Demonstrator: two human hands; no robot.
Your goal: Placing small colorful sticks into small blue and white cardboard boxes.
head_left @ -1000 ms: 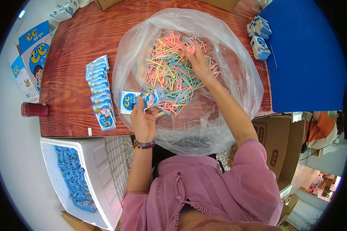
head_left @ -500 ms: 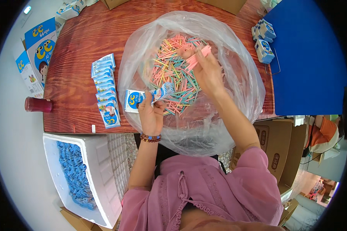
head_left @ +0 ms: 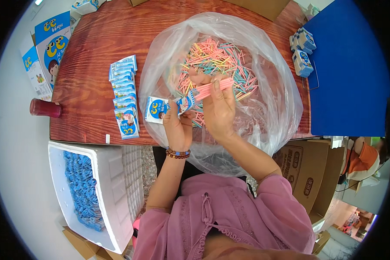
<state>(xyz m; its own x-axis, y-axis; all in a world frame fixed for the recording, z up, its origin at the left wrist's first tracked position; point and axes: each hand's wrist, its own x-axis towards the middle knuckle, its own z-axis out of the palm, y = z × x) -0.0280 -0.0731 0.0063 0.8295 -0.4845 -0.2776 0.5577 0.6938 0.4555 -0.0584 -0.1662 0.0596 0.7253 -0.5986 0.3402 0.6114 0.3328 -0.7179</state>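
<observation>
My left hand (head_left: 178,129) is closed on blue-and-white candy packets (head_left: 157,110). The end of one packet points right, toward my other hand. My right hand (head_left: 221,110) grips a bundle of thin pink candy sticks (head_left: 213,88), fingers wrapped round it. The bundle's left end meets the mouth of that packet; whether it is inside is hard to tell. Under both hands spreads a large clear plastic bag (head_left: 276,104), its sides folded down around a heap of pink, yellow and blue-green candy sticks (head_left: 214,52).
Overlapping packets (head_left: 125,91) form a column on the wooden table (head_left: 86,73). A red-capped jar (head_left: 45,108) is at its left edge. Below left is a white foam box (head_left: 112,173) of blue wrappers. Packet stacks (head_left: 302,63) stand beside a blue board (head_left: 346,73); a cardboard box (head_left: 307,173) is below right.
My right hand has come down and left from the heap, bringing the pink sticks to the packet in my left hand. The whole view has shifted slightly.
</observation>
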